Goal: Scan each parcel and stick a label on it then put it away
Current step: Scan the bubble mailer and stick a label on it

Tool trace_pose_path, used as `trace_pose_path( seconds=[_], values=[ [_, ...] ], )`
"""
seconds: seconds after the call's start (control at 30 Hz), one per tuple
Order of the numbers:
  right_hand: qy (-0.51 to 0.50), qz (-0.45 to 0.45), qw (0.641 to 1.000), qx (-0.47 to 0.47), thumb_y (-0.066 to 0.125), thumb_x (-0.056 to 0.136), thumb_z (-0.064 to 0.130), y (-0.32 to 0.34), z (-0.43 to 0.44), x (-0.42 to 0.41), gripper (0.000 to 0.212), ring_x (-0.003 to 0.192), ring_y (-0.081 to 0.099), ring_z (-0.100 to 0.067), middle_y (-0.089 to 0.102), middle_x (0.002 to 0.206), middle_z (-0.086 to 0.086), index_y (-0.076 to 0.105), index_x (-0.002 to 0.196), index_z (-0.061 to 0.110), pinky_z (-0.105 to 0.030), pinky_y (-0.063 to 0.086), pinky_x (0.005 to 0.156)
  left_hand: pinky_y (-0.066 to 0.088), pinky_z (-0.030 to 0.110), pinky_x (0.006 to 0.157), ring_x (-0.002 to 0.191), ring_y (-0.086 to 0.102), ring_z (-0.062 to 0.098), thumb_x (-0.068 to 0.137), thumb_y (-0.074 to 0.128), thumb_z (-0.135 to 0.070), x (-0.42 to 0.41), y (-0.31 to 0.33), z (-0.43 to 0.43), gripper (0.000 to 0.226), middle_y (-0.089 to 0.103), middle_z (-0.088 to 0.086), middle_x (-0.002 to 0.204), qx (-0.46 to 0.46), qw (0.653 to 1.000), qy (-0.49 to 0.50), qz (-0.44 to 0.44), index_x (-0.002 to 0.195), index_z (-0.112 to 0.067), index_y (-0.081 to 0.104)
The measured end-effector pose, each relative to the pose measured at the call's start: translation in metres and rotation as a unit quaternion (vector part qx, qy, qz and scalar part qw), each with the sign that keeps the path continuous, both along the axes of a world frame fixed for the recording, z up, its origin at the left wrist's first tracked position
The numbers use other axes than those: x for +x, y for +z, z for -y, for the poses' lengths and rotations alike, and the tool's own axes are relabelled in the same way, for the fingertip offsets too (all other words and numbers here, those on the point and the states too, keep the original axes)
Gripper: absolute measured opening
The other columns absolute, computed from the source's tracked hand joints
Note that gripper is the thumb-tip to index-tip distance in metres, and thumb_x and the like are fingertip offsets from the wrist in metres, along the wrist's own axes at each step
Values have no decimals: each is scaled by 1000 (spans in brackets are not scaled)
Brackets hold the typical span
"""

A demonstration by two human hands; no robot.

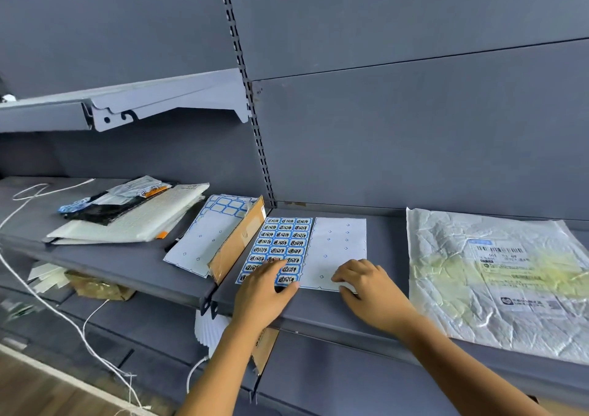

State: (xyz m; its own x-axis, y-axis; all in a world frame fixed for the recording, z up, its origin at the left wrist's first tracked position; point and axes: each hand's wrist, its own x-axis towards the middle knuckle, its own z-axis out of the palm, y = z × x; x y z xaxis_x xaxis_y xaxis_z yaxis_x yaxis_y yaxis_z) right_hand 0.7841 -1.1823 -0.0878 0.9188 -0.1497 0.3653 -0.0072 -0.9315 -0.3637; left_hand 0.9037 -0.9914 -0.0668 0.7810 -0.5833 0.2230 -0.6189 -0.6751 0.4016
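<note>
A sheet of blue-bordered labels [287,240] lies flat on the grey shelf [318,316] in front of me; its left half holds several labels and its right half is peeled bare. My left hand [264,291] rests on the sheet's lower left with fingers stretched over the labels. My right hand [366,288] has its fingertips on the sheet's bare lower right corner. A crumpled white plastic parcel [497,281] with a barcode label lies on the shelf to the right, untouched.
A second, mostly used label sheet [207,237] and a flat cardboard piece [237,243] lie left of the hands. Further left is a stack of white and black mailer parcels [127,214]. White cords [47,300] hang at left. An upper shelf [121,106] juts out above.
</note>
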Motion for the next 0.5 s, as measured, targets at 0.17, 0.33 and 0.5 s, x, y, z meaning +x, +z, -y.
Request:
trace_pose_path(
  seconds=[0.17, 0.33, 0.5],
  values=[
    [3, 0, 1000, 7, 44, 88, 23, 0, 1, -2, 31, 104, 54, -20, 61, 114, 7, 66, 110, 19, -30, 39, 85, 46, 25, 83, 116, 54, 11, 92, 51, -47, -7, 2, 1, 45, 55, -16, 132, -21, 998, 24, 48, 134, -32, 48],
    [7, -1, 1000, 10, 46, 90, 22, 1, 0, -3, 28, 105, 54, -19, 61, 115, 7, 65, 110, 20, -30, 40, 88, 50, 30, 69, 96, 63, 22, 93, 54, -37, -2, 0, 2, 31, 67, -1, 113, -87, 993, 61, 58, 119, -22, 61],
    [10, -22, 1000, 17, 45, 93, 22, 2, -1, -4, 28, 108, 52, -15, 59, 119, 9, 64, 114, 21, -29, 40, 94, 43, 29, 52, 63, 60, 30, 94, 55, -24, -6, 15, 10, 18, 71, 11, 77, -251, 955, 130, 87, 95, -10, 65]
  ],
)
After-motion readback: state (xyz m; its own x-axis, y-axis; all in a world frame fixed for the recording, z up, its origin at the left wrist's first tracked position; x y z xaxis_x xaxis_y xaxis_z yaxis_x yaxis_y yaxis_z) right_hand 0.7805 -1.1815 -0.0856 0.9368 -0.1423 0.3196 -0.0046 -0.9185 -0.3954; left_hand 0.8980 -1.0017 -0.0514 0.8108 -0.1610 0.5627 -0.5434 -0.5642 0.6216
